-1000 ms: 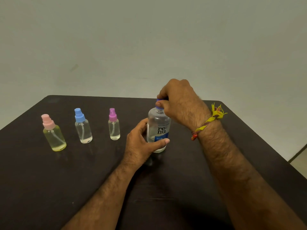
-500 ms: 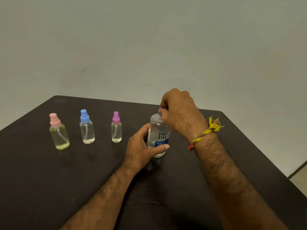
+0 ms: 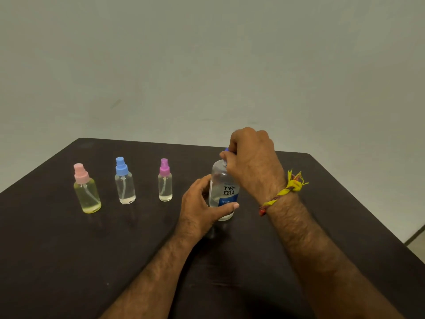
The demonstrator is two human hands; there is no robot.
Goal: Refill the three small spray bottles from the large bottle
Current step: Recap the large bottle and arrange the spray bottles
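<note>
The clear large bottle [image 3: 223, 192] stands upright on the dark worktop [image 3: 69, 249], right of three small spray bottles; the left hand [image 3: 202, 208] wraps its lower body, right-hand fingers [image 3: 226, 155] pinch the blue cap [image 3: 227, 150]; smooth, light plastic, probably slippery, best gripped mid-body.

A dark brown desk [image 3: 69, 261] stood against a plain, pale grey-green wall [image 3: 207, 65]. The light was dim and even. A strip of lighter floor [image 3: 417, 246] showed at far right.
</note>
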